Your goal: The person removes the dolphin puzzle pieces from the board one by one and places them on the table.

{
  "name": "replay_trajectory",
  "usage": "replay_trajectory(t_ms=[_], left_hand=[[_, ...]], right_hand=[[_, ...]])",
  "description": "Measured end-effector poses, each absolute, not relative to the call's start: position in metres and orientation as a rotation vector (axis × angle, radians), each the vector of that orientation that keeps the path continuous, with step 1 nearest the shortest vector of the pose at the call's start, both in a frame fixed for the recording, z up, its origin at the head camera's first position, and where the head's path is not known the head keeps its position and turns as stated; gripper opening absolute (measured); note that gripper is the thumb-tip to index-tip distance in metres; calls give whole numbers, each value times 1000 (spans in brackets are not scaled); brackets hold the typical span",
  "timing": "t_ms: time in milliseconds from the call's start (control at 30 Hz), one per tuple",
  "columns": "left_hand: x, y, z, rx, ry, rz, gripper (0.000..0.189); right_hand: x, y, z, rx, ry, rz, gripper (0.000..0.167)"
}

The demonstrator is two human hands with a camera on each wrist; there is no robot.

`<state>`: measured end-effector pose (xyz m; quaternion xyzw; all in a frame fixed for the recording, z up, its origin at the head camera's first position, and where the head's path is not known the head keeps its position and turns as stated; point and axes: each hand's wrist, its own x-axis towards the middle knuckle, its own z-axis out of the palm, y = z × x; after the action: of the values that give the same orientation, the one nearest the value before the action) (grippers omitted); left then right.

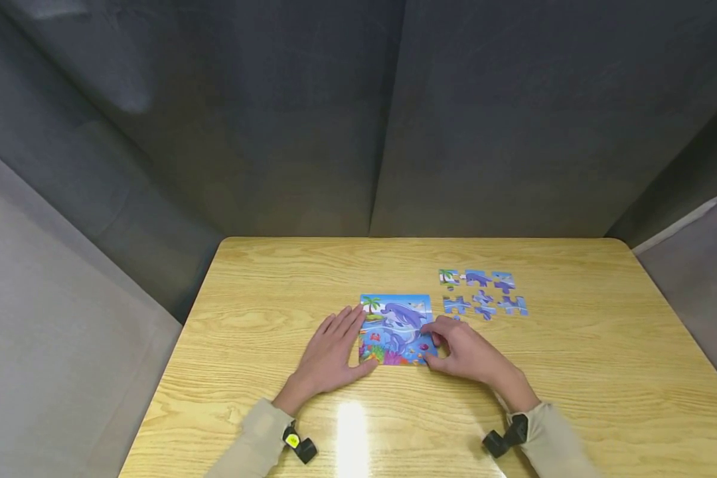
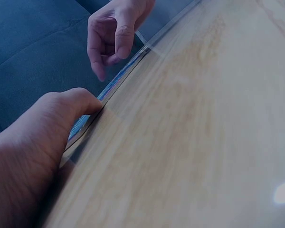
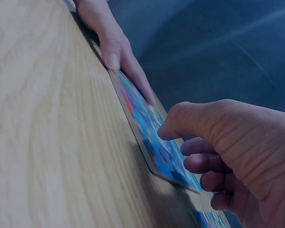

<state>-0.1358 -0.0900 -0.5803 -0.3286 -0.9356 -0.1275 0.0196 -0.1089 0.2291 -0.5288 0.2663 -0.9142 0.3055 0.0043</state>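
A flat dolphin puzzle board (image 1: 388, 338) lies on the table, printed with a palm tree, dolphins and coral. My left hand (image 1: 333, 352) lies along its left side with straight fingers, the thumb resting on the near left corner. In the left wrist view, the thumb (image 2: 83, 100) presses on the board's edge. Over the board's right side is my right hand (image 1: 469, 352), fingers loosely bent and thumb apart from them. Nothing shows between the right thumb (image 3: 185, 121) and fingers in the right wrist view.
Several loose puzzle pieces (image 1: 478, 277) lie in two rough rows beyond the board, to the right. The wooden table (image 1: 263, 285) ends at a dark padded partition (image 1: 311, 166). Lighter panels (image 1: 42, 318) stand at the sides.
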Motion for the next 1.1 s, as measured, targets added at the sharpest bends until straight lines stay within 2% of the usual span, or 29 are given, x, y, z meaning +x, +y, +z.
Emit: replay_trajectory(t_ms=[467,1100], left_hand=[[-135,-90,-579,-1019,-2895,-397,99],[-135,-90,-579,-1018,-2880,-397,99]], right_hand=[[-117,197,-528,961,-2913,873,34],[-119,193,-534,887,-2923,1067,31]])
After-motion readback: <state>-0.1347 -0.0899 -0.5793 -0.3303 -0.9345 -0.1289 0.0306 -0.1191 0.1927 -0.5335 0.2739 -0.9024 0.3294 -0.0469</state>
